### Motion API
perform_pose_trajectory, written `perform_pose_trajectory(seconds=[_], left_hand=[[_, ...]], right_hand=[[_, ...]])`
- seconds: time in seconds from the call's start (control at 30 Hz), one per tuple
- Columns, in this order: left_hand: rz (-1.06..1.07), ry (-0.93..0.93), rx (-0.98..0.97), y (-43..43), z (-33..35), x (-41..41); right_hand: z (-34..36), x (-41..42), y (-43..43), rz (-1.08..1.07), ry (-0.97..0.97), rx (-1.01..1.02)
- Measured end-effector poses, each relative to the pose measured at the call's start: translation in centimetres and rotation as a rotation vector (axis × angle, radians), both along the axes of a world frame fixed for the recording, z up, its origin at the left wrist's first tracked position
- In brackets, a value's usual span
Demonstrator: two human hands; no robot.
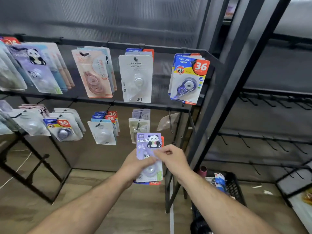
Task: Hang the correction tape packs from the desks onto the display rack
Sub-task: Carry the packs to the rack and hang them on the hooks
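Note:
My left hand (135, 163) grips a small stack of correction tape packs in front of the black display rack (152, 48). The front pack is a purple panda pack (148, 146), held upright; a red-and-blue pack edge shows behind it. My right hand (172, 157) pinches the right edge of the panda pack with thumb and fingers. Many packs hang on the rack's two rows, among them a white pack (136, 78) and a blue "36" pack (188, 80). A bare hook (170, 122) on the lower row sticks out just above and right of my hands.
A second black rack (270, 137) with several bare hooks stands to the right. A black basket (233, 186) with more packs sits on the wooden floor at lower right, next to a pink cylinder (202, 170). The rack's upright post (219, 105) rises beside my right hand.

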State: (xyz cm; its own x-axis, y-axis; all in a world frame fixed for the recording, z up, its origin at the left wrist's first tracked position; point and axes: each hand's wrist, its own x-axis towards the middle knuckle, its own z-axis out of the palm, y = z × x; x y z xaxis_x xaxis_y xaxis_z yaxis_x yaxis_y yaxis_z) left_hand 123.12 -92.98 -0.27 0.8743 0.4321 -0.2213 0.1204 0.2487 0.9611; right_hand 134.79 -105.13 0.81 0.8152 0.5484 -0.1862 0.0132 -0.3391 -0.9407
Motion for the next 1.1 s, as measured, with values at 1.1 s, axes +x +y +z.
perform_pose_trajectory(seconds=[1.1], left_hand=[[0.108, 0.050, -0.080, 4.3, -0.2, 1.2]], right_hand=[[-1.2, 3.8, -0.4, -0.389, 0.072, -0.157]])
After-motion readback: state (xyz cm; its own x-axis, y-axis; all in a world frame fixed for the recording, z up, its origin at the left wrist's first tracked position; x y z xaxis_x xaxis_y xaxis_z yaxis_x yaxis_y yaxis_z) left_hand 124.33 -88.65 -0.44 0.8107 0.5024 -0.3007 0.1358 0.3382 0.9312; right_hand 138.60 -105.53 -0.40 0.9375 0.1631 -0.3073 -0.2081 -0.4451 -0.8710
